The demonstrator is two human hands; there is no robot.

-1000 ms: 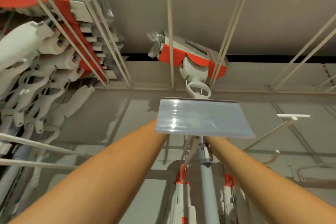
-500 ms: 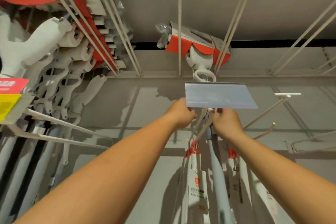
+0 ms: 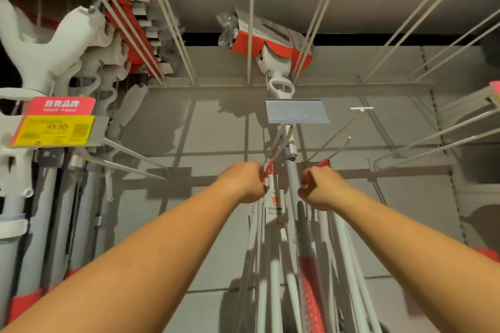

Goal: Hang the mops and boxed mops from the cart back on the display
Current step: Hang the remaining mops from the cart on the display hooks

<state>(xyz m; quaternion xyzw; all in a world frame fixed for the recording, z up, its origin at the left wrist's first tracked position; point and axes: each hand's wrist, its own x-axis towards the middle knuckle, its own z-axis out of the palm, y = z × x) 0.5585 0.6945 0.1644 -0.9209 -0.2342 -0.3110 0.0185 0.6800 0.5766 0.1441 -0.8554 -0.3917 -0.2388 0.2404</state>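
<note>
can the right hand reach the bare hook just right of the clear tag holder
Probably yes: the bare hook sticks out just above the right hand with nothing hanging between, though that hand grips a red loop.

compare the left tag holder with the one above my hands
The left tag holder carries a yellow price label under a pink sign; the centre tag holder is blank, pale blue-grey. The left one looks nearer and larger, the centre one farther back. Both front a display hook.
</note>
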